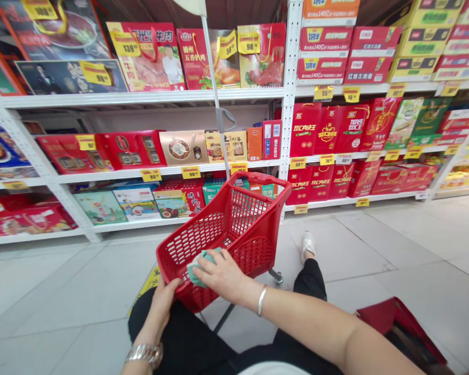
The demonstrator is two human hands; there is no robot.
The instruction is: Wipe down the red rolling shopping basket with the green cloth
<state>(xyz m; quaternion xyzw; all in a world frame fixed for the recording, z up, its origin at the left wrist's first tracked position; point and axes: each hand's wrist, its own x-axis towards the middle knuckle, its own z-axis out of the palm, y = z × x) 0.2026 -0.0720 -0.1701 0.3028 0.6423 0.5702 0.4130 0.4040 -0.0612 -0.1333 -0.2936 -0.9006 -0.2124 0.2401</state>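
Observation:
A small red plastic shopping cart (254, 260) stands in front of me, its latticed basket tilted in view and a pole rising from it. My right hand (222, 276) is closed over a pale green and white cloth (197, 271), pressed on the basket's near rim. At the basket's near left corner, my left hand (164, 299) grips the rim, thumb on top and the other fingers largely hidden beneath.
White shelves (160, 96) packed with boxed goods and yellow price tags (190, 172) run behind the cart. A dark red open bag or box (394, 317) sits on the tiled floor (359, 234) at right. My legs flank the cart.

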